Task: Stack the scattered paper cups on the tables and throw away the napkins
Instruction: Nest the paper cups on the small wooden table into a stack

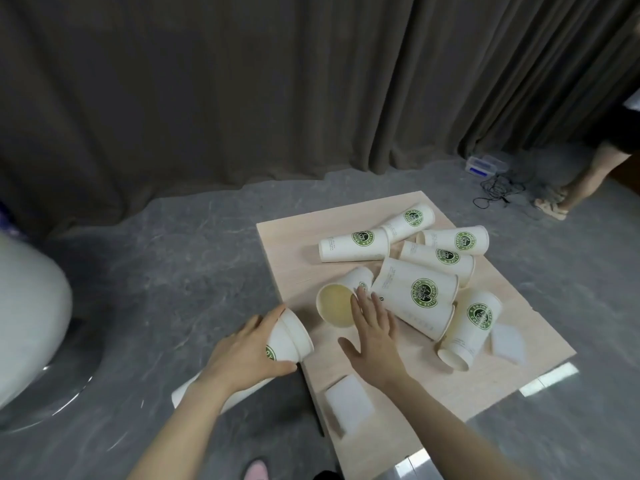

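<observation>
Gripping nested cups, left hand

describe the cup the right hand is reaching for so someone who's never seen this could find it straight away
Start at the light wooden table and go to its near-left part, just ahead of the right hand. The cup lies on its side there, fingertips touching its rim. Unlike its neighbours, its open mouth faces the camera, showing a yellowish inside.
</observation>
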Motion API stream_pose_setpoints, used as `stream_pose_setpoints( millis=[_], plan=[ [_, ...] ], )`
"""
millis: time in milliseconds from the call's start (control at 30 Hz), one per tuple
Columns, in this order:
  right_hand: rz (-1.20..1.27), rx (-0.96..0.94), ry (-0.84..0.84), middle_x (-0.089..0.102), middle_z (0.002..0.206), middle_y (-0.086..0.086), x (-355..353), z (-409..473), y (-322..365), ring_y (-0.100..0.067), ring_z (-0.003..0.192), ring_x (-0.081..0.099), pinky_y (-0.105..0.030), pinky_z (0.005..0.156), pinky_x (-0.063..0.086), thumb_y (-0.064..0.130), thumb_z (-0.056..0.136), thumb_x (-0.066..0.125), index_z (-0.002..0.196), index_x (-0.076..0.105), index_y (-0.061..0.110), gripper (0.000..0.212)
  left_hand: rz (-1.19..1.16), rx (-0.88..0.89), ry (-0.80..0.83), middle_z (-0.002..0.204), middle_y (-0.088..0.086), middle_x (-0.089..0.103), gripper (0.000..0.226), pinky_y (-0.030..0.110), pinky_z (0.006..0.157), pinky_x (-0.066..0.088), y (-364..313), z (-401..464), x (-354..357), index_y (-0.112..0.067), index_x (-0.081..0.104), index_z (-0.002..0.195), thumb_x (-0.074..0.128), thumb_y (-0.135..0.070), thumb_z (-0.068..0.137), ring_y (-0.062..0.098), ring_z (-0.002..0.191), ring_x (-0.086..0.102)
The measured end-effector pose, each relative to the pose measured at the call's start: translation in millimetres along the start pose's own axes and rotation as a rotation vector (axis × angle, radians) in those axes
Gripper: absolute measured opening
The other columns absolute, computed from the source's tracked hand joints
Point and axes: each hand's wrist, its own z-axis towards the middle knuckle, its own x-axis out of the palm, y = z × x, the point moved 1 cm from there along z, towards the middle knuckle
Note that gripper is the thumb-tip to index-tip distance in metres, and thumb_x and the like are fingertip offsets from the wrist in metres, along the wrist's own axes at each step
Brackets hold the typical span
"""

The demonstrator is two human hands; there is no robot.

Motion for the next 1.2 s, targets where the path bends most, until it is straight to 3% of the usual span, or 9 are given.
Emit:
stream_pose_setpoints(
  millis=[200, 267, 400, 600, 867, 967, 1067, 1100, 1200],
  plan=[
    [0.137, 0.112, -0.163, 0.022, 0.157, 0.01, -29, 0, -5, -0.015, 0.141, 0.02, -0.035, 0.104, 0.015, 0.027, 0.084, 0.065, 0.149, 0.028, 0.023, 0.075, 0.005, 0.055, 0.029, 0.147, -0.01, 0.031, 0.1, 0.032, 0.093, 0.042, -16, 7, 2, -0.048, -0.002, 0.148, 0.062, -0.065, 0.073, 0.016, 0.133, 0.039],
    [0.199, 0.154, -0.186, 0.026, 0.155, 0.01, -35, 0, -6, -0.015, 0.138, 0.03, -0.032, 0.101, 0.017, 0.025, 0.086, 0.067, 0.147, 0.032, 0.025, 0.071, 0.005, 0.069, 0.033, 0.149, -0.01, 0.03, 0.1, 0.032, 0.095, 0.041, -20, 9, 3, -0.047, -0.002, 0.148, 0.062, -0.064, 0.073, 0.016, 0.134, 0.038],
    [0.235, 0.193, -0.194, 0.03, 0.154, 0.009, -41, 0, -8, -0.015, 0.137, 0.034, -0.036, 0.099, 0.023, 0.029, 0.089, 0.065, 0.145, 0.036, 0.029, 0.063, 0.018, 0.105, 0.033, 0.153, -0.012, 0.025, 0.099, 0.034, 0.095, 0.041, -29, 9, 4, -0.047, -0.002, 0.148, 0.061, -0.065, 0.074, 0.016, 0.135, 0.037],
    [0.45, 0.206, -0.232, 0.047, 0.14, 0.001, -46, 6, -14, -0.017, 0.12, 0.049, -0.042, 0.098, 0.041, 0.015, 0.083, 0.072, 0.105, 0.072, 0.027, 0.026, 0.013, 0.145, 0.001, 0.149, -0.011, 0.028, 0.099, 0.032, 0.093, 0.041, -36, 10, 2, -0.046, -0.004, 0.149, 0.061, -0.063, 0.076, 0.015, 0.132, 0.039],
    [0.658, 0.207, -0.337, 0.052, 0.124, 0.002, -60, 1, -15, -0.018, 0.114, 0.052, 0.001, 0.079, 0.035, -0.002, 0.082, 0.069, 0.086, 0.066, 0.034, 0.036, 0.009, 0.171, -0.019, 0.145, -0.011, 0.031, 0.1, 0.031, 0.092, 0.042, -37, 11, 1, -0.046, -0.003, 0.149, 0.062, -0.062, 0.076, 0.014, 0.129, 0.042],
    [0.727, 0.236, -0.366, 0.053, 0.126, 0.002, -69, -1, -19, -0.017, 0.115, 0.051, -0.005, 0.08, 0.038, 0.003, 0.084, 0.068, 0.081, 0.065, 0.033, 0.031, 0.012, 0.182, -0.014, 0.148, -0.012, 0.028, 0.1, 0.031, 0.093, 0.042, -40, 13, 1, -0.045, -0.003, 0.149, 0.062, -0.062, 0.076, 0.014, 0.13, 0.041],
    [0.851, 0.26, -0.398, 0.056, 0.121, 0.005, -79, -1, -24, -0.017, 0.115, 0.053, -0.038, 0.089, 0.048, 0.007, 0.085, 0.069, 0.078, 0.069, 0.033, 0.026, 0.013, 0.201, -0.02, 0.15, -0.013, 0.026, 0.1, 0.031, 0.093, 0.042, -43, 16, 1, -0.045, -0.004, 0.149, 0.062, -0.062, 0.076, 0.013, 0.132, 0.04],
    [0.888, 0.271, -0.409, 0.057, 0.12, 0.003, -84, -1, -25, -0.015, 0.114, 0.054, -0.04, 0.089, 0.048, 0.007, 0.085, 0.069, 0.078, 0.07, 0.031, 0.024, 0.015, 0.208, -0.023, 0.15, -0.013, 0.026, 0.1, 0.031, 0.092, 0.043, -44, 17, 1, -0.045, -0.005, 0.149, 0.062, -0.062, 0.076, 0.013, 0.131, 0.04],
    [0.948, 0.281, -0.441, 0.059, 0.116, -0.006, -102, 0, -26, -0.005, 0.11, 0.054, -0.018, 0.085, 0.045, 0.005, 0.086, 0.066, 0.082, 0.07, 0.015, 0.012, 0.019, 0.231, -0.039, 0.144, -0.015, 0.029, 0.103, 0.029, 0.086, 0.044, -47, 21, 3, -0.047, -0.011, 0.147, 0.061, -0.062, 0.076, 0.011, 0.125, 0.044]
  ],
)
